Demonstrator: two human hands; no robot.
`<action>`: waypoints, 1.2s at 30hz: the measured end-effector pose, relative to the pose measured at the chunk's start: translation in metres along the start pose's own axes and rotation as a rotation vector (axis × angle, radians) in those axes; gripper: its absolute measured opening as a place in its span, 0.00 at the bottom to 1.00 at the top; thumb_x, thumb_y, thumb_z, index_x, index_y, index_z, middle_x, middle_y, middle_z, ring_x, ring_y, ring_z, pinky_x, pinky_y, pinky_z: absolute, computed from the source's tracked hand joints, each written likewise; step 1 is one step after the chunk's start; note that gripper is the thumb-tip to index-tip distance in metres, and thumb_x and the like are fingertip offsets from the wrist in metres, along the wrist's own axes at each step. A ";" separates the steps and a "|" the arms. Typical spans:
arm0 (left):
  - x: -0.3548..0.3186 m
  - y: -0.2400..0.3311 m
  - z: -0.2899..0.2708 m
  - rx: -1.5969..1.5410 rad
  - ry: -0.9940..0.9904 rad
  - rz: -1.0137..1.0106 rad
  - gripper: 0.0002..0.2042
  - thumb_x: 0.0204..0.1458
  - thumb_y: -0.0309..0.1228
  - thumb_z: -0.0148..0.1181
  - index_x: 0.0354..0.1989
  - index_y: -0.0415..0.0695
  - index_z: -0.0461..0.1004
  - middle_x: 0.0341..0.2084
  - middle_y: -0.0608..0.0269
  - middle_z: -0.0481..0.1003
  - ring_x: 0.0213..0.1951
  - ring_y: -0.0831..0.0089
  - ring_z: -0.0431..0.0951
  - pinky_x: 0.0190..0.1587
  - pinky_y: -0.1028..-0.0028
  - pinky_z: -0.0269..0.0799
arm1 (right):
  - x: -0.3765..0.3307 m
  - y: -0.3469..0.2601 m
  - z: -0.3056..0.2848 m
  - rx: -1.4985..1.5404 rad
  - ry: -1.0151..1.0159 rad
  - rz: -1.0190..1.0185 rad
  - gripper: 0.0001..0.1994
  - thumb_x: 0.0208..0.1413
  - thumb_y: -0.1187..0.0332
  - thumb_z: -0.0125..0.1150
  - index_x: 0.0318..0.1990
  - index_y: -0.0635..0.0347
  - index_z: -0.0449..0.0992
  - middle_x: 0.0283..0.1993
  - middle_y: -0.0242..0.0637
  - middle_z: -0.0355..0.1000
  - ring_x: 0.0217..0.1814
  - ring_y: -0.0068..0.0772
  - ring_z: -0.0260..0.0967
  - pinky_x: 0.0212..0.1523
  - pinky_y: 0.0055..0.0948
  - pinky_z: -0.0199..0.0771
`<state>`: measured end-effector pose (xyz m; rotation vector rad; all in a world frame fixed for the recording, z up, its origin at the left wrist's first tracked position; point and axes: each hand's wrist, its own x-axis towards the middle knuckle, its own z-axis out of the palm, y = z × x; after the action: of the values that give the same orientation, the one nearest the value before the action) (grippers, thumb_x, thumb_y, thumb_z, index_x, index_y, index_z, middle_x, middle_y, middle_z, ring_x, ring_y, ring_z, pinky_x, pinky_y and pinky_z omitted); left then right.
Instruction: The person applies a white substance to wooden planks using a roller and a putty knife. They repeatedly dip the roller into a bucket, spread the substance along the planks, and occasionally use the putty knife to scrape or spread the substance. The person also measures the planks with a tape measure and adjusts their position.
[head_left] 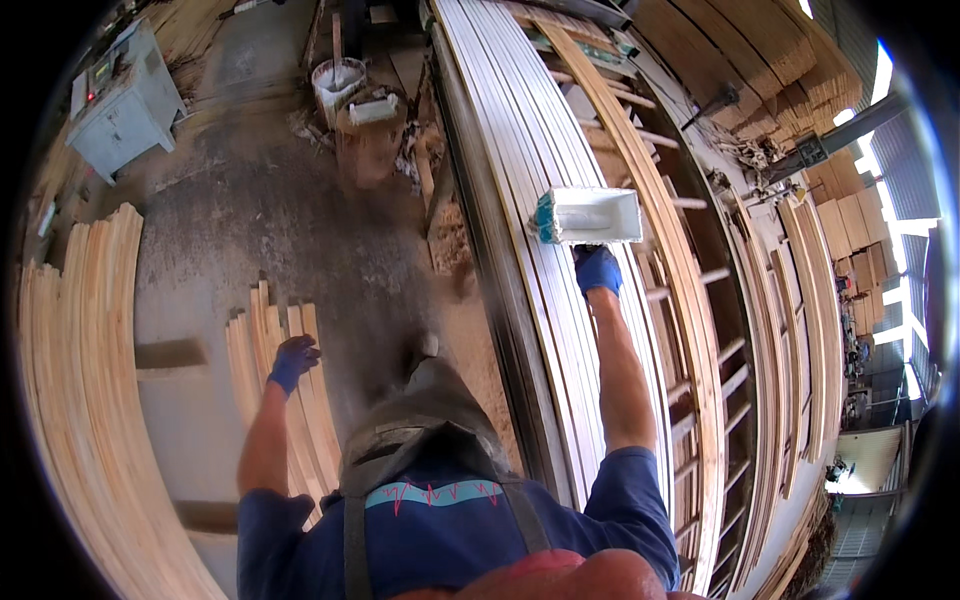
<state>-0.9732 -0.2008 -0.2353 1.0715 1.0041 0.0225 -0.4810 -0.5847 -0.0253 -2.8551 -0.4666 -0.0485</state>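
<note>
My right hand (599, 271) grips the white box (597, 214), my empty left hand (293, 361) hangs loose, and tilting could spill any contents onto the white boards (515, 120).

Your left grip (295, 362) can pass forward over the floor (290, 225), beyond the short planks (314, 405); your right grip (599, 272) has the white box (592, 216) blocking ahead, above the white strips (505, 120).

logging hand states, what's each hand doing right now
Left hand: open, loosely curled, nothing visible in it.
Right hand: closed, holding the white box-shaped container.
</note>
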 end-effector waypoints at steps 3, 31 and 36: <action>0.082 0.013 -0.007 -0.005 -0.177 0.219 0.14 0.61 0.39 0.48 0.43 0.43 0.74 0.28 0.58 0.79 0.26 0.70 0.78 0.28 0.75 0.72 | 0.094 -0.074 0.038 0.035 0.013 -0.054 0.19 0.56 0.51 0.52 0.39 0.57 0.80 0.40 0.53 0.76 0.44 0.58 0.74 0.44 0.51 0.73; 0.434 0.278 -0.106 0.083 0.100 0.182 0.14 0.63 0.41 0.49 0.35 0.42 0.74 0.25 0.59 0.77 0.29 0.69 0.79 0.32 0.71 0.75 | 0.424 -0.343 0.158 0.554 -0.224 -0.326 0.13 0.52 0.60 0.60 0.35 0.63 0.77 0.28 0.51 0.74 0.32 0.55 0.71 0.32 0.47 0.70; 0.426 0.467 -0.075 -0.071 0.122 0.176 0.16 0.62 0.42 0.50 0.46 0.42 0.75 0.36 0.57 0.80 0.32 0.72 0.80 0.35 0.72 0.76 | 0.469 -0.482 0.229 0.533 -0.242 -0.424 0.16 0.54 0.55 0.58 0.39 0.59 0.78 0.38 0.53 0.76 0.44 0.59 0.71 0.41 0.51 0.71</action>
<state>-0.5755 0.2939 -0.1849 1.1004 1.0083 0.2679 -0.1908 0.0594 -0.0993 -2.2093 -0.9631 0.3015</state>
